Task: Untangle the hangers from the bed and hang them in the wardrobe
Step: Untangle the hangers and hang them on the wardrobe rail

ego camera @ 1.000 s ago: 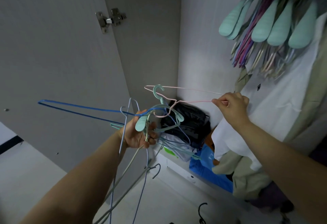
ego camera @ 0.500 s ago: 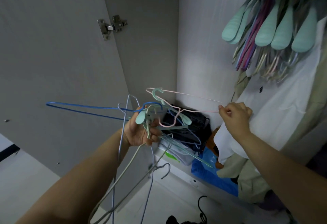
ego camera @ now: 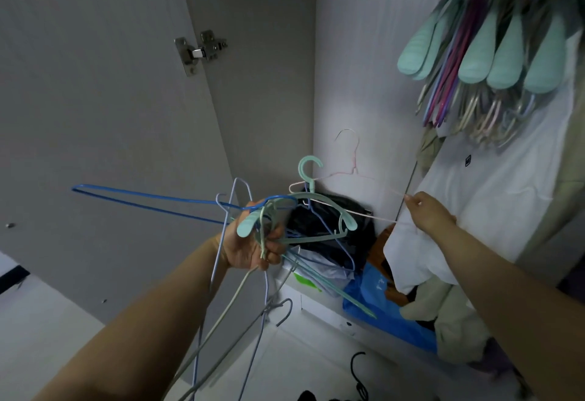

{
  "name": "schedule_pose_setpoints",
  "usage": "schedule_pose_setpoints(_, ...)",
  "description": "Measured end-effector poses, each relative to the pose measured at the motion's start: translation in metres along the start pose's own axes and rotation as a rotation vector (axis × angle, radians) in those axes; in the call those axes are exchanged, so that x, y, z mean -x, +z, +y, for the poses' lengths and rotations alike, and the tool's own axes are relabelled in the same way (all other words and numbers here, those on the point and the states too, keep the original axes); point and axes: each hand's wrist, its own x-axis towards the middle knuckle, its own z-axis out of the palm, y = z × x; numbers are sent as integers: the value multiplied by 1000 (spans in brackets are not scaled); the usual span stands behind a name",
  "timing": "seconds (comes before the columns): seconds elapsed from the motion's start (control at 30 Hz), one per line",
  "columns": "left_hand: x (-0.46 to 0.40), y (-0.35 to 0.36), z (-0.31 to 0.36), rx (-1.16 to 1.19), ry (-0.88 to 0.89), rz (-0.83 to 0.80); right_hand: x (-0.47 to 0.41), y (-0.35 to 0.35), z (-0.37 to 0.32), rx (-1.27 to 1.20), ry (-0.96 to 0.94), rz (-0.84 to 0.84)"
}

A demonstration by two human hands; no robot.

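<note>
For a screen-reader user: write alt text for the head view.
A person's left hand grips a tangled bunch of hangers while the right hand pinches a thin pink wire hanger, before an open wardrobe with hung hangers.

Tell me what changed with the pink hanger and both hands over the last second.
The pink wire hanger, pinched at its end by the right hand, swung from lying flat to hook-up and drew mostly out of the bundle of hangers. The left hand kept gripping the bundle; the hung hangers stayed put.
</note>
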Motion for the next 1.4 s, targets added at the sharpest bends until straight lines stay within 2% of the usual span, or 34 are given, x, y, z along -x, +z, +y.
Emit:
schedule_pose_setpoints(0.2,-6,3,16,-2,52,92,21,-9,-62,-193,-156,-32)
schedule_pose_setpoints(0.37,-18,16,35,52,135,292,58,-43,-140,-753,-164,-109)
schedule_pose_setpoints(0.43,-19,23,42,36,138,297,72,-58,-168,-882,-205,-55)
schedule_pose_setpoints(0.57,-23,34,55,-43,116,196,88,-83,-212,-1151,-245,83)
schedule_pose_setpoints(0.67,-33,35,66,18,72,213,86,-106,-241,-1294,-324,233)
schedule_pose_setpoints(0.8,-41,50,79,21,78,259,74,-134,-270,-1276,-353,311)
schedule_pose_setpoints(0.9,-43,69,87,-19,129,279,70,-155,-264,-1153,-203,512)
schedule_pose_setpoints(0.97,-43,76,93,-31,138,279,66,-163,-257,-1448,-77,448)
schedule_pose_setpoints(1.03,-44,77,98,-55,143,275,74,-163,-246,-1346,-78,433)
schedule_pose_setpoints(1.07,-45,75,100,-68,142,275,78,-164,-246,-1417,-79,308)
schedule_pose_setpoints(1.1,-46,72,102,-80,138,270,71,-162,-245,-1480,-39,290)
schedule_pose_setpoints(1.27,-43,74,101,-161,118,173,71,-156,-229,-1413,-126,374)
schedule_pose_setpoints(1.33,-40,77,98,-169,125,159,80,-141,-219,-1180,-225,419)
schedule_pose_setpoints(1.4,-40,71,98,-177,125,164,89,-116,-200,-856,-329,645)
